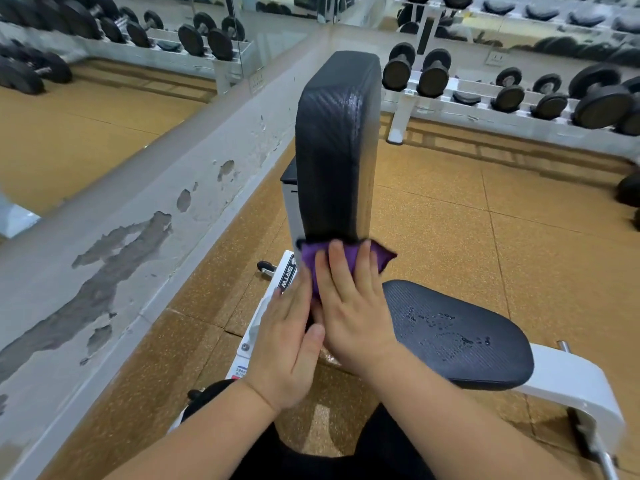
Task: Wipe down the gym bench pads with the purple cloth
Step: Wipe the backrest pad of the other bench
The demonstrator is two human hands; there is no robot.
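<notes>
The black back pad (337, 143) of the bench stands raised in the middle of the view. A purple cloth (313, 259) lies against its lower end. My right hand (353, 306) presses flat on the cloth with straight fingers. My left hand (289, 344) lies beside it with straight fingers, touching the cloth's left edge and the right hand. The black seat pad (457, 334) sits to the right of my hands, with water drops on its surface.
The white bench frame (568, 379) runs under the pads. A peeling grey ledge (138, 209) below a wall mirror runs along the left. Dumbbell racks (519, 98) line the back right and far left. Cork-coloured floor (485, 209) surrounds the bench.
</notes>
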